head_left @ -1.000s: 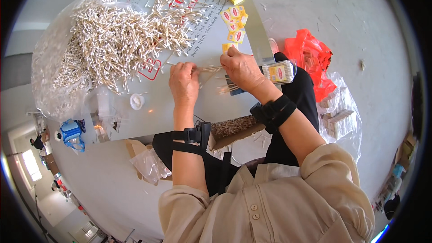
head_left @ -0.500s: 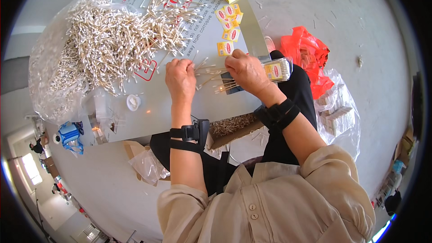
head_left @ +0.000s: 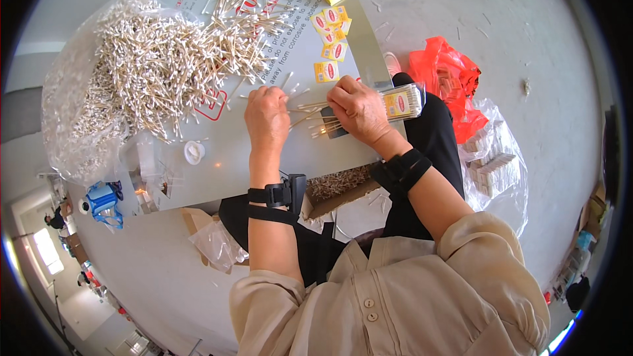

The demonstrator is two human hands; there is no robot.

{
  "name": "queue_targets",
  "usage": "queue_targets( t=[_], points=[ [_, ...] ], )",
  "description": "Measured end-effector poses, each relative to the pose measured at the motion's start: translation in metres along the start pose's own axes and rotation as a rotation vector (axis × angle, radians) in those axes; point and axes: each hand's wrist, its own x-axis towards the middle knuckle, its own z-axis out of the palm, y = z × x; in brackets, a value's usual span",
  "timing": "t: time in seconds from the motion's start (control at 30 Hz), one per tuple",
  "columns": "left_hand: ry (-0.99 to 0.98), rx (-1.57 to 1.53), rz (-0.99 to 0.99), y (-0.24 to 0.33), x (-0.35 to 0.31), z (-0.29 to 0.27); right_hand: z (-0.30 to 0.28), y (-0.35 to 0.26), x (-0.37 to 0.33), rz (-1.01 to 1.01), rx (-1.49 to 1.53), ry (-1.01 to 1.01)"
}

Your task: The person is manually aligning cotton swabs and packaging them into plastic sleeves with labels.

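My right hand is closed around a loose bunch of cotton swabs, whose white tips fan out to the left over the table. Just to its right, a clear pack of swabs with a yellow label sits at the table's edge; whether the hand touches it is hidden. My left hand is pinched shut, with a white swab tip poking out beside the fingers. A few single swabs lie between the hands. Under the right hand's swabs is a small dark patch.
A big swab heap spills from a clear bag at left. Yellow cards line the table's far right. Nearby are a small white tub, a carton of swabs below the edge, a red bag and a clear bag of packs.
Both hands stay closed and shift only slightly. The right hand and the labelled pack sit a little further left, while the left hand has edged right. The view has tilted slightly.
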Motion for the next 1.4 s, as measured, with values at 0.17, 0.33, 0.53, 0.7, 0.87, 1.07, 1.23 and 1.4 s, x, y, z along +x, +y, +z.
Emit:
queue_targets(
  t=[0.17,0.33,0.53,0.7,0.87,1.07,1.23,1.4],
  points=[
    [-0.083,-0.162,-0.077,0.012,0.0,-0.012,0.0,0.002,-0.001,0.061,0.083,0.018],
    [-0.096,-0.223,-0.066,0.017,-0.002,-0.012,0.002,0.003,-0.002,0.056,0.042,0.027],
    [-0.011,-0.023,0.006,0.01,0.001,-0.005,0.003,0.002,-0.002,0.043,0.032,0.016],
    [0.007,-0.021,0.052,0.024,-0.002,-0.011,0.0,0.004,-0.003,0.068,0.091,0.043],
    [-0.04,-0.215,-0.073,0.041,-0.022,-0.017,-0.009,-0.014,-0.002,0.319,0.315,0.135],
    [-0.043,-0.312,-0.052,0.061,-0.046,-0.026,-0.01,-0.034,-0.011,0.727,0.917,-0.093],
    [0.038,-0.267,-0.021,0.048,-0.061,-0.034,-0.026,-0.043,-0.041,0.572,0.647,-0.405],
    [0.007,-0.17,-0.099,0.029,-0.062,-0.041,-0.044,-0.065,-0.075,0.017,-0.004,-0.725]
  ],
)
